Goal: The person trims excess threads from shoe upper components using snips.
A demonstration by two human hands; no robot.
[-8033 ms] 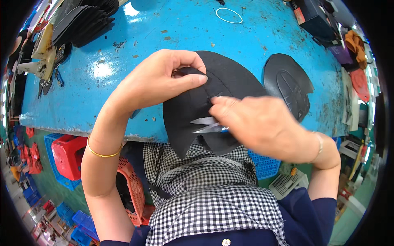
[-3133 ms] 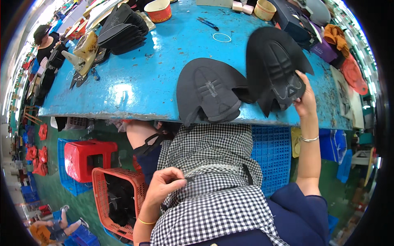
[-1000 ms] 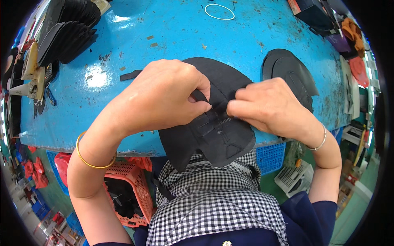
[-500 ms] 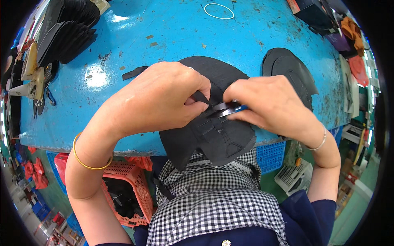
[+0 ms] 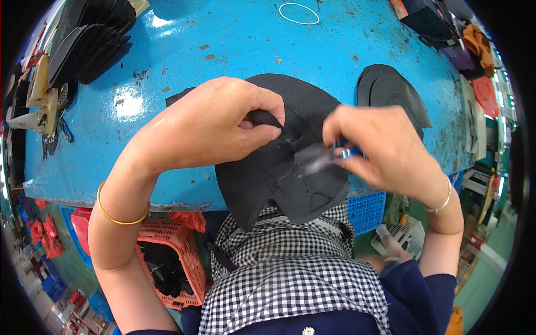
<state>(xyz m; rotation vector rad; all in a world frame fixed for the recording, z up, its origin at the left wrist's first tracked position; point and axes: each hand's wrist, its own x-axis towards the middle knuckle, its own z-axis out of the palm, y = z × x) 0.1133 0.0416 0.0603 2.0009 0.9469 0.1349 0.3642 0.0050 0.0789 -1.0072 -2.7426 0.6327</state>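
A rounded black fabric-like panel (image 5: 245, 184) with stitched lines lies at the table's near edge, overhanging it. Over its upper left part, my left hand (image 5: 218, 125) is closed, pinching a narrow black strip (image 5: 265, 118) between thumb and fingers. The strip's other end (image 5: 180, 95) shows beyond my wrist. To the right, my right hand (image 5: 382, 148) is closed round a pair of small scissors (image 5: 318, 158) with blue handles. Their blades are motion-blurred, above the panel and apart from the strip.
More black panels (image 5: 393, 92) lie stacked at right. Black pieces (image 5: 92, 50) are piled at the far left, near tools (image 5: 64, 128). A white ring (image 5: 300, 13) lies at the back of the blue table (image 5: 234, 50). Below stand an orange basket (image 5: 192, 268) and a blue crate (image 5: 367, 214).
My right hand has drawn the scissors rightward, away from my left fingers. My left hand has risen slightly, still pinching the strip. A blurred pale shape has appeared below the table at right.
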